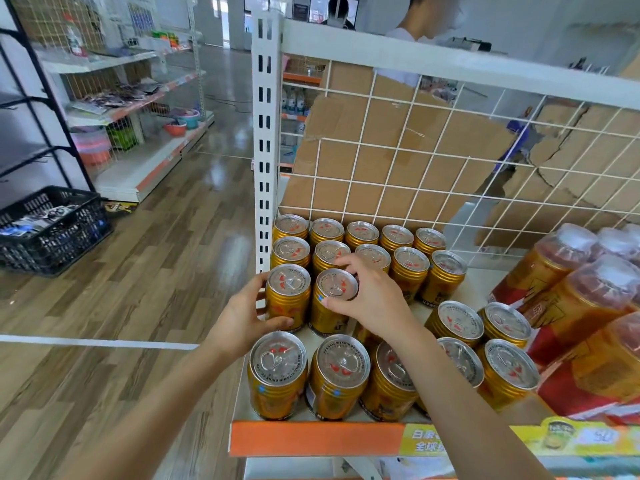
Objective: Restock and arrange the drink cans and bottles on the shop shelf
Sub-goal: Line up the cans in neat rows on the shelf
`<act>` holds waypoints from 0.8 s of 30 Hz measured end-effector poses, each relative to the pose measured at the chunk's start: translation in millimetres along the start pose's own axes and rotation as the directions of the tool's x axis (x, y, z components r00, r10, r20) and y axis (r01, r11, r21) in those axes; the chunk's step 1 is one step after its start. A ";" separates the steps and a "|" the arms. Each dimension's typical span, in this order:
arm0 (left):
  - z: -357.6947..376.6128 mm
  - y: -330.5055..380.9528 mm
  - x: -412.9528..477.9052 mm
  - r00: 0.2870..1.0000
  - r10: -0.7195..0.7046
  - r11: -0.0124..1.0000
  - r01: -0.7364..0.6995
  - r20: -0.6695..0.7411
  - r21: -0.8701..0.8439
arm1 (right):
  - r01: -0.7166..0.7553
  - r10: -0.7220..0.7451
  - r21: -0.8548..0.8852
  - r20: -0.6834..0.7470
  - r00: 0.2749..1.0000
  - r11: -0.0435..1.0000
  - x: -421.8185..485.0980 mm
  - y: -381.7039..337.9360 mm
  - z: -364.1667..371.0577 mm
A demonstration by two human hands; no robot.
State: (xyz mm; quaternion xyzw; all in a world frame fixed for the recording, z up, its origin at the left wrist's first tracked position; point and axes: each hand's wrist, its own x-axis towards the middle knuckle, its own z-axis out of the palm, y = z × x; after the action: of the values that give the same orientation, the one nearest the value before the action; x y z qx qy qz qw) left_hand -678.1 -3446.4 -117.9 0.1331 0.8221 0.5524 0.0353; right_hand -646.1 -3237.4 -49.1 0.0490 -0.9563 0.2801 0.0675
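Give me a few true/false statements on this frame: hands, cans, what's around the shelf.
1. The left hand grips a gold can by its side. True.
2. The right hand is empty. False: it grips the top of the neighbouring can.
3. The loose cans lie on their sides. False: they stand upright, pull tabs up.
4. Shrink-wrapped packs sit right of the loose cans on the shelf. True.
5. The black crate sits on the shelf. False: it stands on the floor, to the left.
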 end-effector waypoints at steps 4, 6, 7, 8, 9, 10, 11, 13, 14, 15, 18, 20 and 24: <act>-0.6 2.2 0.0 1.000 0.002 1.000 -0.003 0.012 0.020 | -0.002 0.003 0.011 -0.012 1.000 1.000 -0.3 0.2 1.0; -1.7 3.0 -0.2 1.000 0.001 0.999 -0.002 0.018 0.032 | -0.013 0.013 0.012 -0.018 1.000 1.000 -0.1 -0.5 1.1; -2.2 3.3 -0.4 1.000 0.002 0.999 -0.002 0.020 0.033 | -0.020 0.021 0.011 -0.021 1.000 1.000 0.5 -0.9 0.8; -2.7 3.6 -0.3 1.000 0.004 0.999 -0.004 0.020 0.033 | -0.027 0.028 0.007 -0.025 0.999 1.000 1.0 -1.3 0.7; -3.0 4.0 -0.4 1.000 0.004 0.999 -0.004 0.019 0.034 | -0.033 0.033 0.000 -0.029 0.999 0.999 1.4 -1.7 1.1; -3.3 4.3 -0.3 1.000 0.003 0.999 -0.004 0.019 0.033 | -0.037 0.036 -0.012 -0.036 0.999 0.999 1.5 -2.3 1.5; -3.4 4.6 -0.4 1.000 0.003 1.000 -0.004 0.018 0.029 | -0.039 0.037 -0.033 -0.043 0.998 0.999 1.4 -2.9 2.2; -3.0 4.3 -0.5 1.000 0.003 1.000 -0.003 0.020 0.030 | -0.034 0.027 -0.109 -0.064 0.998 0.993 0.7 -4.2 3.1; -2.9 4.0 -0.5 1.000 0.001 0.999 -0.002 0.020 0.033 | -0.028 0.018 -0.147 -0.069 0.997 0.989 0.2 -4.6 3.2; -2.6 4.1 -0.6 1.000 -0.001 0.999 0.000 0.021 0.032 | -0.021 0.010 -0.163 -0.067 0.998 0.986 -0.4 -4.7 2.8; -2.2 3.9 -0.6 1.000 -0.010 0.999 0.009 0.022 0.032 | 0.007 -0.008 -0.081 -0.008 1.000 0.997 -1.3 -3.5 0.7; -2.4 3.9 -0.2 1.000 -0.011 0.999 0.010 0.025 0.037 | 0.019 -0.018 -0.033 0.022 1.000 0.999 -1.9 -3.0 -0.8; -4.1 1.0 1.8 0.999 -0.002 0.998 0.000 0.041 0.055 | 0.009 -0.010 -0.011 -0.004 1.000 1.000 -0.5 -2.3 -1.4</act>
State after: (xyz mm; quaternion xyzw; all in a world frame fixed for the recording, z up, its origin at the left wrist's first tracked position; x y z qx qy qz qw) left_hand -680.4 -3449.2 -115.2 0.1449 0.8362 0.5267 0.0490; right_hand -645.1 -3238.5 -46.8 0.0527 -0.9575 0.2747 0.0711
